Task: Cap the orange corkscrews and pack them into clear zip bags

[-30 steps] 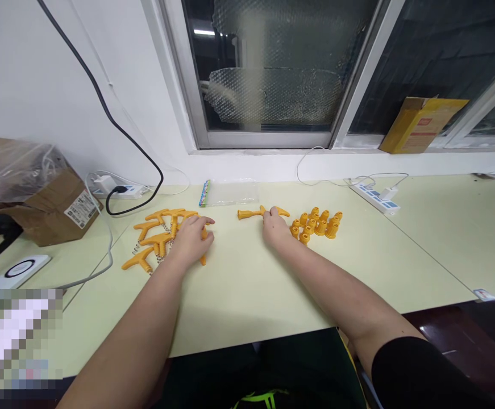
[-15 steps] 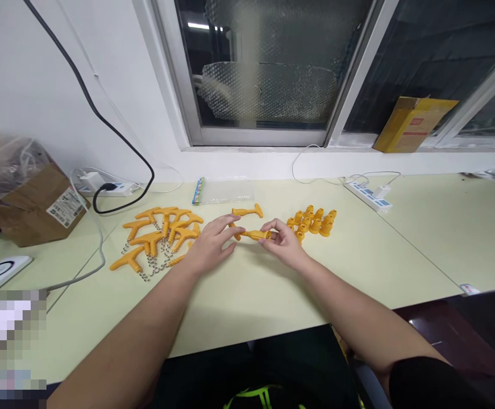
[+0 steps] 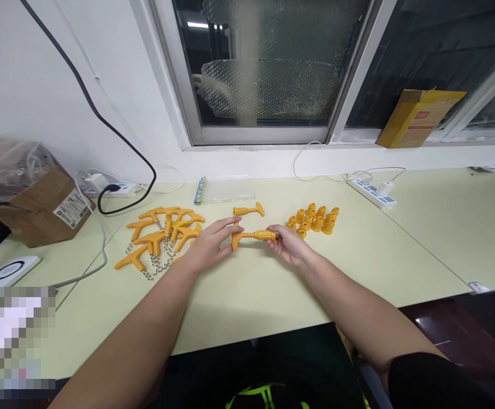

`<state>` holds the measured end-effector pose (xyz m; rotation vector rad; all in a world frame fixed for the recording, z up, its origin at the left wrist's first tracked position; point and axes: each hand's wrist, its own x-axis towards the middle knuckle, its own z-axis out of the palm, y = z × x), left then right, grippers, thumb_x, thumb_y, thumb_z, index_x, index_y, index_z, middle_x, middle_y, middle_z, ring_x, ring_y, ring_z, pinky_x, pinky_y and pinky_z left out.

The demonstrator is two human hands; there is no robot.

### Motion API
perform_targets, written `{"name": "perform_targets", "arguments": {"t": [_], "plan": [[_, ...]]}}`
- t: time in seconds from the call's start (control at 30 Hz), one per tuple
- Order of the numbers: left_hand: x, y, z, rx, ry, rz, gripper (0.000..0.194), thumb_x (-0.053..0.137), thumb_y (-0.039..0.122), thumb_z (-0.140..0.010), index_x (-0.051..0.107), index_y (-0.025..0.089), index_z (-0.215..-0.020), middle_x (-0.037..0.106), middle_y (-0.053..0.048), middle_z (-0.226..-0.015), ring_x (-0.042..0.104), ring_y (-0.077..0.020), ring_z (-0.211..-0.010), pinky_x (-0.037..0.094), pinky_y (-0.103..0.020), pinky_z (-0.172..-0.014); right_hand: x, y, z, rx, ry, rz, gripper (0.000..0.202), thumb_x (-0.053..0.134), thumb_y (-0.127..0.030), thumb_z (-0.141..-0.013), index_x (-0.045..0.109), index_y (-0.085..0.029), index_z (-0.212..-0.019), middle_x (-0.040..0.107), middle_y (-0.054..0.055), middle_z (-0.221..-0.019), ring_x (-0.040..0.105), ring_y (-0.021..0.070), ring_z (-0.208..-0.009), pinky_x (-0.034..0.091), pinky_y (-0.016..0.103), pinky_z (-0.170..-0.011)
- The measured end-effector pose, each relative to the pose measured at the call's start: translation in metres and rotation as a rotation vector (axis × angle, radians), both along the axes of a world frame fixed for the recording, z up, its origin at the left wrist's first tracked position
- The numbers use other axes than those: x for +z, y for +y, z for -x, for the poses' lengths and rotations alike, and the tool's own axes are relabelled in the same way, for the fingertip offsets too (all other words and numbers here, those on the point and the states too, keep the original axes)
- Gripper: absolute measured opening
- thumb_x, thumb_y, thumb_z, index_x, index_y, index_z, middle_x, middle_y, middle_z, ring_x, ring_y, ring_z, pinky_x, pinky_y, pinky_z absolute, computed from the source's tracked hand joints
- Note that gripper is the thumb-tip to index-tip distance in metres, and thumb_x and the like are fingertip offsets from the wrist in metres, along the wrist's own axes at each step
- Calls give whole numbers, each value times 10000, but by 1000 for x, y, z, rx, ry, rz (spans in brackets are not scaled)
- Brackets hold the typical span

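Note:
Between my hands a yellow plastic corkscrew (image 3: 250, 234) lies level above the table, its T-handle at the left and a ribbed sleeve (image 3: 265, 234) on its right end. My left hand (image 3: 207, 247) has its fingers closed on the T-handle. At the sleeve's wide end, my right hand (image 3: 290, 245) grips with thumb and fingers, partly hiding it. Just beyond lies another sleeved corkscrew (image 3: 247, 211). Several T-handles with bare metal spirals (image 3: 153, 240) are heaped beside my left hand. Several loose yellow sleeves (image 3: 317, 221) stand right of my right hand.
A clear plastic bag (image 3: 225, 190) lies at the back of the table (image 3: 247, 301). Power strips (image 3: 370, 192) with cables rest near the wall. At the left are a cardboard box (image 3: 51, 207) and a white charging pad (image 3: 11, 271). A yellow carton (image 3: 420, 119) leans on the window.
The T-handle has turned so that more of it shows beneath my left fingers. My right hand has shifted slightly right along the sleeve to its end, uncovering more of it.

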<state>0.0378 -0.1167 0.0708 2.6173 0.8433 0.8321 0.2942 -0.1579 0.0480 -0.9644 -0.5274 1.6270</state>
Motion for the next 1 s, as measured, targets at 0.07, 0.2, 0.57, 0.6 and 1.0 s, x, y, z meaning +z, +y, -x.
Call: {"name": "perform_targets", "arguments": {"t": [0.07,0.2,0.57,0.6,1.0], "plan": [[-1,0,2,23,-40,90,291,599,284,-941,687,239,-1215,698,-103,-1356,654,-259,-1267,520,-430,-1094,-1,-1,0,33,-51,-36,191,783,-198,-798,609,-181,-875,695,19,-742,649,104,-552,573,187,-505],[-4,-4,0,153,-149,397,506,694,470,-898,582,244,-1336,769,-84,-1086,726,-227,-958,574,-325,-779,-6,-4,0,77,-260,-239,259,792,-291,-772,582,-217,-904,686,-14,-814,674,127,-650,583,257,-624],[-3,0,-11,73,-587,1027,536,722,460,-827,648,157,-1264,796,-129,-1030,772,-259,-885,582,-444,-925,-7,-9,-4,-53,-1075,-803,110,619,-167,-776,530,-231,-773,554,61,-1034,595,196,-938,521,333,-817],[-3,0,-10,74,-574,1018,563,759,448,-805,645,165,-1278,794,-135,-1084,772,-271,-953,573,-444,-958,-6,-10,-4,-62,-1079,-820,119,626,-178,-789,522,-232,-770,568,66,-1045,605,200,-957,521,338,-830],[6,13,10,482,-577,575,435,585,618,-942,555,216,-778,615,6,-665,612,-149,-644,521,-280,-671,7,-16,-10,-131,-1247,-916,81,602,-222,-884,558,-235,-950,643,81,-1031,626,223,-957,513,359,-854]]}}
